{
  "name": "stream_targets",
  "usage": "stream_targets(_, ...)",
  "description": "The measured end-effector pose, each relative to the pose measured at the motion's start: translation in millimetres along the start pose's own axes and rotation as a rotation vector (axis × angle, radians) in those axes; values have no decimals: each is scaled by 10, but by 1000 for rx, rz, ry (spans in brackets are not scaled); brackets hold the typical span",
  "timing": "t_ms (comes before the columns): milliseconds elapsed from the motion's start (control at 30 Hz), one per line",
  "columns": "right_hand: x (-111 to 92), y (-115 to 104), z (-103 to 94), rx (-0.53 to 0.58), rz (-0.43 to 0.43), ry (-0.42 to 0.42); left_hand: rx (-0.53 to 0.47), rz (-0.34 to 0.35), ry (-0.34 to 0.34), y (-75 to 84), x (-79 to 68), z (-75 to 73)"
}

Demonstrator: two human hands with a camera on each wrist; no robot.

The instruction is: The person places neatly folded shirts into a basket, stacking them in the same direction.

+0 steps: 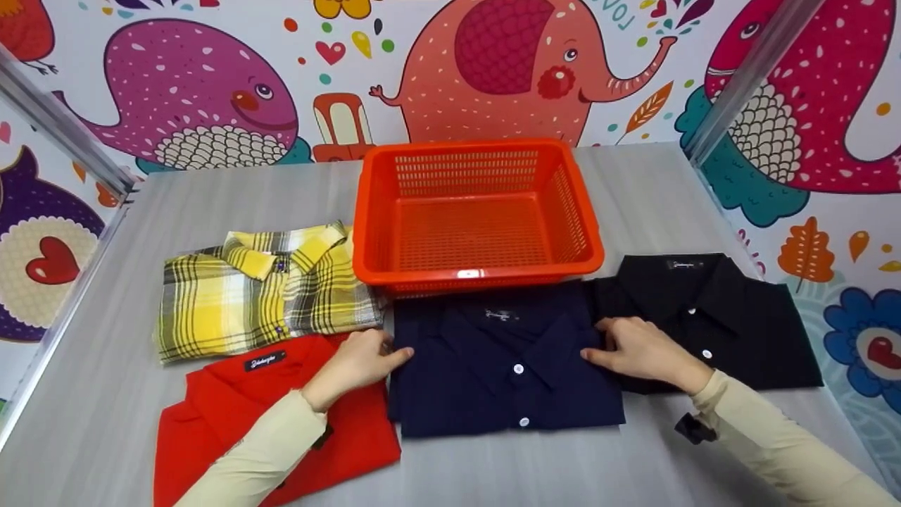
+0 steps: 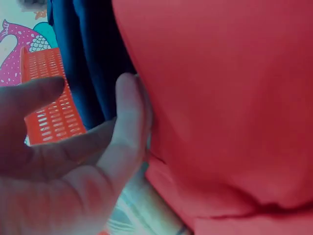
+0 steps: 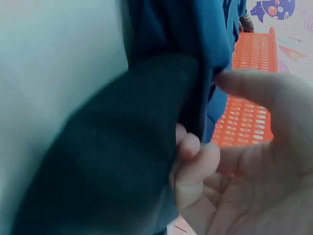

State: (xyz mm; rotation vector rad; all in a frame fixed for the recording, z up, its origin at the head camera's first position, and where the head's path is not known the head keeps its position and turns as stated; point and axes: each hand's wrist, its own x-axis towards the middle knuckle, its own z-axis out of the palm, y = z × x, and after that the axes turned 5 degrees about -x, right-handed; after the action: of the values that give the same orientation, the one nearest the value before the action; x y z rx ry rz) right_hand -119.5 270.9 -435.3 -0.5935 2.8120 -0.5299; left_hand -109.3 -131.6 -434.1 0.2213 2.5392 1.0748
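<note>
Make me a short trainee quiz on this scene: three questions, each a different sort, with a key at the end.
1. Name it: which folded shirt lies between the left hand and the right hand?
2. Choose one: where does the orange plastic basket stand relative to that shirt?
A. Nearer the person
B. Beyond it, farther from the person
C. To its right, past every shirt
3. Count: how many folded shirts lie on the table?

Key
1. The navy shirt.
2. B.
3. Four: the navy shirt, the red shirt, the yellow plaid shirt and the black shirt.
</note>
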Motion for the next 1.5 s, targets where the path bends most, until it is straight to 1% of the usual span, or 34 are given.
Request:
stream_targets(100,38,-22,20,47,58,-2,-9,-39,-19,29,1,6)
stream_targets(167,57,-44,30,84,103,-18,-42,-80,-41,47,-7,7)
stream_targets(233,66,-72,33,95,130,-29,-89,-126,-59,66,-18,6)
stream_targets(300,65,-109,27,122,155,-46,-190,-177,-89,77,-32,8)
stream_targets(367,52,-152,15,161,171,-61,-288,-212,-114,82,-44,7)
stream_targets(467,21,-211,-3,252,192,-63,-415,-245,-142,80,-54,9)
stream_targets(567,-8,-260,-7,316,208,-55,-480,-267,-148,62,-51,11)
stream_targets(667,-30,-289,-1,349,215,-42,-547,-284,-154,37,-43,17)
stream_targets(800,-47,-298,19,420,206,-16,-631,-292,-161,10,-35,26)
stream_targets(967,-38,-289,63,536,194,7,-671,-270,-167,-22,-36,17)
stream_targets(1033,-24,-279,88,593,207,8,-680,-259,-172,-29,-35,14)
stream_targets(1133,3,-262,125,692,258,-11,-684,-256,-165,-32,-27,26)
stream_targets(1233,35,-237,154,813,335,-57,-675,-262,-151,-32,-16,51)
stream_targets(1300,52,-215,164,868,363,-88,-667,-259,-151,-27,-9,73)
stream_targets(1367,65,-193,168,910,357,-117,-645,-244,-141,-22,-9,94)
stream_targets(1500,57,-163,147,935,283,-161,-598,-208,-139,-22,-22,106)
